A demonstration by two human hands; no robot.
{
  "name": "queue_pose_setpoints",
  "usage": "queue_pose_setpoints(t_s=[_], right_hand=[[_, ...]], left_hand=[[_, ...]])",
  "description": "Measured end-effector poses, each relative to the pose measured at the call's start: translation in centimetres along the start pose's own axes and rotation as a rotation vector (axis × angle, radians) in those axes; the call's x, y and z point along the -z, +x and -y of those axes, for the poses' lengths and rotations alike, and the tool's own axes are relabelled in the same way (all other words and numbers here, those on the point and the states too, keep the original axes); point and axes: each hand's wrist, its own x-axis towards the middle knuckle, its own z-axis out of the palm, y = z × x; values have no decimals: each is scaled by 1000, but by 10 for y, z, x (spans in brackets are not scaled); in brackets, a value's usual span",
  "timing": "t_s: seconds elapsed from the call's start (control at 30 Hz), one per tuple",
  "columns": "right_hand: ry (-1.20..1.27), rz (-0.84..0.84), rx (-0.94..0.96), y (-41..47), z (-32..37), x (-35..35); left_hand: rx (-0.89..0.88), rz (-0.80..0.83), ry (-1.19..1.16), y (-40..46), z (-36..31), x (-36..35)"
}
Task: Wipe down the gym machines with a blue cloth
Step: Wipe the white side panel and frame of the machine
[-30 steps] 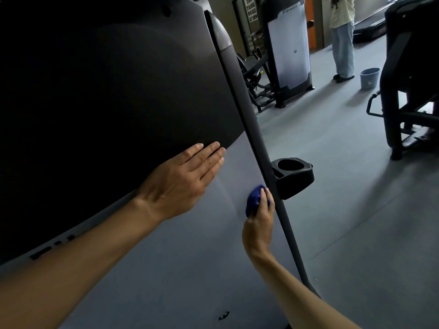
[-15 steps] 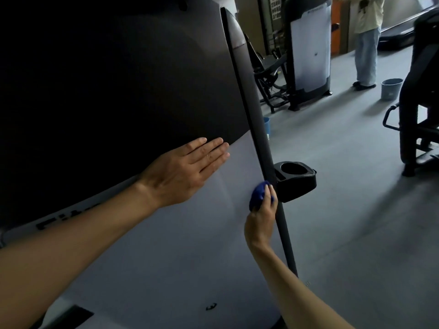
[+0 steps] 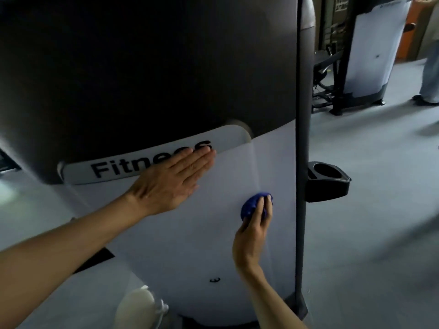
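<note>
Grey gym flooring (image 3: pixel 370 233) stretches off to the right, where another weight machine (image 3: pixel 370 48) stands well apart and someone's trouser leg (image 3: pixel 431 67) shows at the frame edge. Close up, the pale shroud panel (image 3: pixel 180 245) of the near gym machine fills the view, under a dark upper cover (image 3: pixel 142 62) and a "Fitness" nameplate (image 3: pixel 142 160). The left hand (image 3: pixel 171 181) lies flat on the panel, fingers straight and together, its fingertips over the last letters of the nameplate. The right hand (image 3: pixel 254 226) has its fingers curled round a bunched blue cloth (image 3: pixel 253 205), pressing it against the panel near the right edge, just beside the dark upright post (image 3: pixel 301 138).

Balled up this tight, the cloth probably meets the panel over only a small patch, so strokes could leave unwiped strips. Swinging further right, the knuckles could knock the post or the black cup holder (image 3: pixel 327 181) fixed to it. The flat bracing hand may leave fresh smears on the panel.
</note>
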Motion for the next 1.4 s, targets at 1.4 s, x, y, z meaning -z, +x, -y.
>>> queue_pose_setpoints(t_s=[1.4], right_hand=[[-176,166,1114,62,82,-9]], left_hand=[[525,66,-293,-141,-81,-18]])
